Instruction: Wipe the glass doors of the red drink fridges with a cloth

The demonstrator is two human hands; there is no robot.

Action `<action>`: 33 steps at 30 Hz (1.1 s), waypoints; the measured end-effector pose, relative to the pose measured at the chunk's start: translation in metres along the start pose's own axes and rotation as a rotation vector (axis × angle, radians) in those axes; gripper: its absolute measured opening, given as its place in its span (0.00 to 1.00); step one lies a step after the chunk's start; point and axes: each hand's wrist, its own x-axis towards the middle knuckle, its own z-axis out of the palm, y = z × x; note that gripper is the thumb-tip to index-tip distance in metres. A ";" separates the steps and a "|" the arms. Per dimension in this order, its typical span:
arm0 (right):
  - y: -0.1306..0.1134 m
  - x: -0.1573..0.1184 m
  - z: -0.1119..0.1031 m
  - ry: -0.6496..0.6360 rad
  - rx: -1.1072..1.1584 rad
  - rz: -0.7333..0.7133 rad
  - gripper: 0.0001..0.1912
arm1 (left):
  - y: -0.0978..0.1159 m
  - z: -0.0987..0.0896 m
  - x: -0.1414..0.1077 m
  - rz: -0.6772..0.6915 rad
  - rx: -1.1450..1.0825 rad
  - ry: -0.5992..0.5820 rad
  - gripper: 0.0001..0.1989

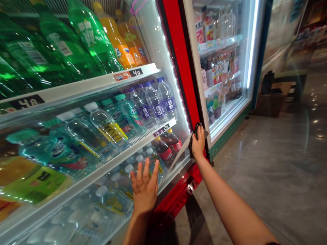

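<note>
My left hand (144, 190) is raised in front of the glass door of a red drinks fridge, its fingers spread and holding nothing. Whether the palm touches the glass, I cannot tell. At the door's right side, my right hand (198, 143) is closed around a black object (191, 147), mostly covered by the fingers. From there a pale, narrow strip (177, 158) slants down-left towards my left hand. Behind the glass, small cola bottles (165, 151) and clear water bottles (102, 192) stand near both hands.
Upper shelves hold large green bottles (92, 34), orange soda bottles (120, 41) and purple-capped water bottles (155, 102). A second lit fridge (219, 68) stands to the right, with a cardboard box (272, 102) beyond it. Grey shiny floor (268, 163) runs along the right.
</note>
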 end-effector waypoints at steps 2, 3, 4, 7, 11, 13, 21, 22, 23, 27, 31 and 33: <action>0.011 -0.025 -0.006 0.038 -0.030 0.058 0.32 | 0.000 -0.002 -0.003 -0.004 0.000 -0.005 0.43; 0.013 -0.036 -0.008 0.042 -0.037 0.074 0.32 | 0.001 -0.003 -0.005 -0.013 -0.001 -0.004 0.43; 0.013 -0.046 -0.008 0.038 -0.041 0.082 0.32 | 0.003 -0.002 -0.008 -0.026 0.000 0.002 0.44; -0.012 -0.056 0.000 0.005 -0.040 0.049 0.33 | 0.008 0.000 -0.017 -0.067 -0.007 0.038 0.45; -0.055 -0.064 0.003 -0.186 -0.027 -0.205 0.36 | 0.008 -0.001 -0.029 -0.093 -0.039 0.054 0.45; -0.054 -0.075 -0.006 -0.282 -0.049 -0.296 0.37 | 0.004 -0.004 -0.036 -0.111 -0.030 0.058 0.44; -0.053 -0.100 0.002 -0.125 -0.125 -0.141 0.35 | -0.014 -0.027 -0.078 -0.240 -0.005 0.081 0.40; -0.065 -0.106 0.005 -0.155 -0.136 -0.191 0.36 | -0.017 -0.030 -0.083 -0.249 0.006 0.085 0.40; -0.075 -0.113 0.005 -0.206 -0.152 -0.263 0.37 | -0.019 -0.033 -0.088 -0.255 0.017 0.089 0.39; -0.081 -0.130 -0.016 -0.513 -0.190 -0.645 0.39 | -0.030 -0.046 -0.106 -0.283 0.050 0.109 0.38; -0.072 -0.119 -0.024 -0.339 -0.149 -0.454 0.37 | -0.046 -0.059 -0.122 -0.285 0.075 0.108 0.38; -0.088 -0.122 -0.016 -0.239 -0.125 -0.340 0.37 | -0.055 -0.064 -0.128 -0.295 0.086 0.113 0.38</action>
